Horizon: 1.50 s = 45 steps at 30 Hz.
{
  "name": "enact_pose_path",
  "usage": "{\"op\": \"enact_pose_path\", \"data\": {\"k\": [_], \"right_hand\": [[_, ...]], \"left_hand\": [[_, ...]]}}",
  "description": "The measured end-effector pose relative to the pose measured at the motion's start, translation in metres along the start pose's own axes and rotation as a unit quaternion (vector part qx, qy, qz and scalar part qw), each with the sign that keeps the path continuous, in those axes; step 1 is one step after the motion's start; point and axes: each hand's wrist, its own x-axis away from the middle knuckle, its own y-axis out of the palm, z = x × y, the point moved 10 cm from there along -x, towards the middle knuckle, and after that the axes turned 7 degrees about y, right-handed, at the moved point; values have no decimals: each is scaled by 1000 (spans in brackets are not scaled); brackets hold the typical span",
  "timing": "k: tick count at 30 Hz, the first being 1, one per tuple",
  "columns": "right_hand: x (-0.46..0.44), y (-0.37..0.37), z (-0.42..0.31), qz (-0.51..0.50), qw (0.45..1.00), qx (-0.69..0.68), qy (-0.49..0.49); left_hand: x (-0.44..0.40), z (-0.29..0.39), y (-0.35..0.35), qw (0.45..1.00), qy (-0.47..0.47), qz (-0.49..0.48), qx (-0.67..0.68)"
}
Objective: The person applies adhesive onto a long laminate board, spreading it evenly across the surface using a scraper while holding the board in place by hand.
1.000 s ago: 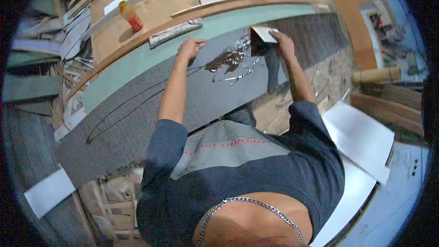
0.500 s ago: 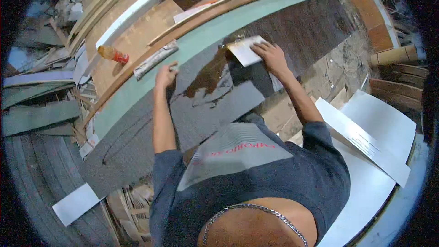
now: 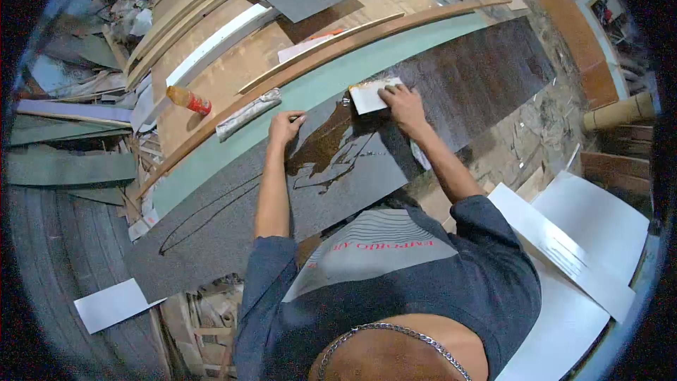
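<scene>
My right hand [image 3: 405, 107] grips a white rectangular spreader card [image 3: 368, 97], its far edge stained brown, over a long dark grey sheet [image 3: 211, 222]. Beside the card lies a wet, glossy brown puddle of liquid [image 3: 321, 144], with thin smears running toward me. The sheet's right part looks darker and streaked. At the sheet's far edge, left of the puddle, is my left hand [image 3: 283, 129]. Its fingers are curled together, and whatever is between them is too small to make out. A thin dark line of liquid loops across the sheet's left part.
Under the sheet, a pale green board [image 3: 317, 77] borders a curved brown wooden strip [image 3: 381, 25]. A red-and-amber bottle [image 3: 189, 100] and a wrapped roll [image 3: 248, 114] lie beyond. White panels [image 3: 592, 215] lean at right; wood scraps are piled at left.
My right hand has drawn the card leftward toward the puddle, and the card has turned. My left hand has shifted slightly right along the sheet's far edge. The view has shifted a little.
</scene>
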Motion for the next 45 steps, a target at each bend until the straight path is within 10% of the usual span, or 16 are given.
{"op": "enact_pose_path", "data": {"k": [17,33,35,45], "right_hand": [[12,-21,-9,-30,995,-47,-82],[177,-22,-59,-87,987,-40,130],[190,-29,-72,-246,945,-8,218],[142,-66,-44,-62,966,-105,229]], "left_hand": [[0,9,1,998,-39,-35,-39],[-26,5,41,983,146,-90,62],[-2,14,16,994,62,-88,3],[2,16,9,996,49,-57,-43]]}}
